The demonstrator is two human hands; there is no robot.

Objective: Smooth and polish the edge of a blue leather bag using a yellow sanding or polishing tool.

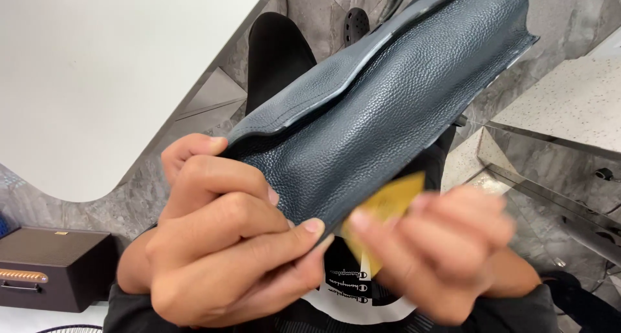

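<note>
Yellow card at the edge of a dark leather pouch, held in mid-air

Nearest the camera, the left hand [220, 242] has its fingers [304, 233] curled tight around the lower end of a dark blue pebbled-leather pouch [388, 107], thumb along the near edge, so the pouch rests on no worktop and rises away toward the upper right. Just beside it, the right hand [446, 249], blurred, pinches a small yellow card [388, 207] between closed fingertips; the card touches the pouch's lower edge, and whether any of it is already inside cannot be told. Judging by this, the card is not yet clearly in or out and the flap looks unsecured. Farther off lie a brown box [55, 265] at the lower left, a white worktop [97, 68] and a grey marbled floor [323, 3].
</note>
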